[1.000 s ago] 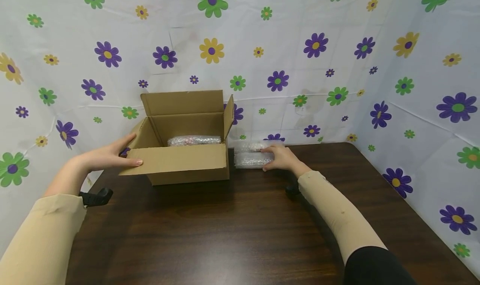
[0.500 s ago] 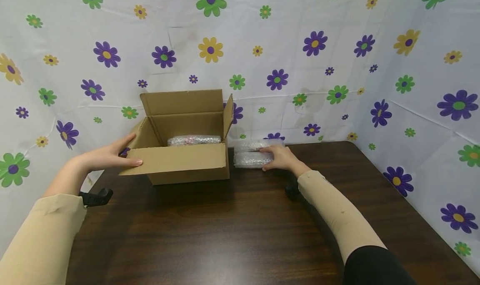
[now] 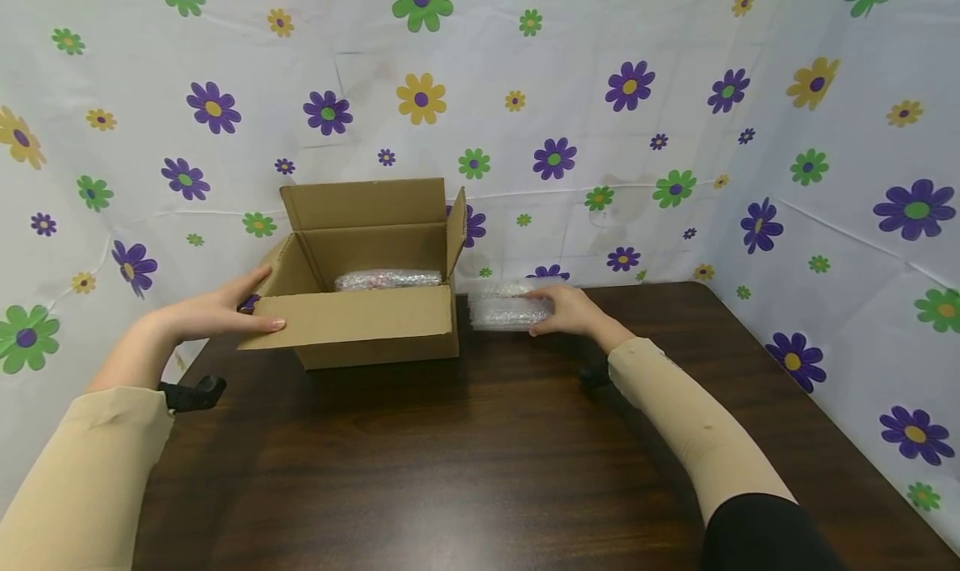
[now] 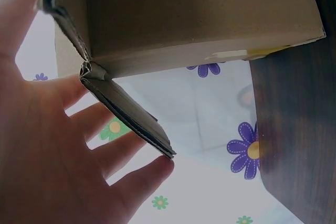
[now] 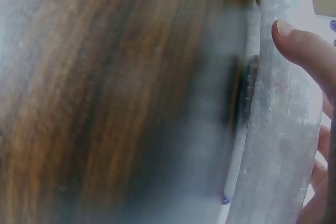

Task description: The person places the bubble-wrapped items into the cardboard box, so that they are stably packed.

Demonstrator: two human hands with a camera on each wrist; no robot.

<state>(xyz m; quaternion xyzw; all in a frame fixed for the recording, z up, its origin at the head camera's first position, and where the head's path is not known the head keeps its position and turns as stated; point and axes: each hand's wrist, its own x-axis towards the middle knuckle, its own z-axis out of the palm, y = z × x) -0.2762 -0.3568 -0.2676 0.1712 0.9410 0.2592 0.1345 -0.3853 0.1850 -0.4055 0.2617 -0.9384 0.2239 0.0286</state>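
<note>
An open cardboard box [image 3: 378,352] stands at the table's back left with a bubble-wrapped item [image 3: 388,280] inside. My left hand [image 3: 206,313] holds its left front corner, the thumb over the front flap and the fingers spread along the side flap [image 4: 128,109]. Right of the box, my right hand [image 3: 573,311] grips a clear bubble-wrapped pack [image 3: 506,313] between thumb and fingers. In the right wrist view the pack [image 5: 281,124] stands on edge before the blurred tabletop, with the thumb of my right hand [image 5: 315,98] against one face and the fingers behind.
More bubble wrap [image 3: 517,288] shows behind the gripped pack, close to the back wall. A flowered sheet [image 3: 585,137] hangs behind and to the right of the dark wooden table [image 3: 450,454].
My right hand has shifted slightly to the right and tilted, and the pack's front edge sits a little higher. My left hand and the box have stayed in place.
</note>
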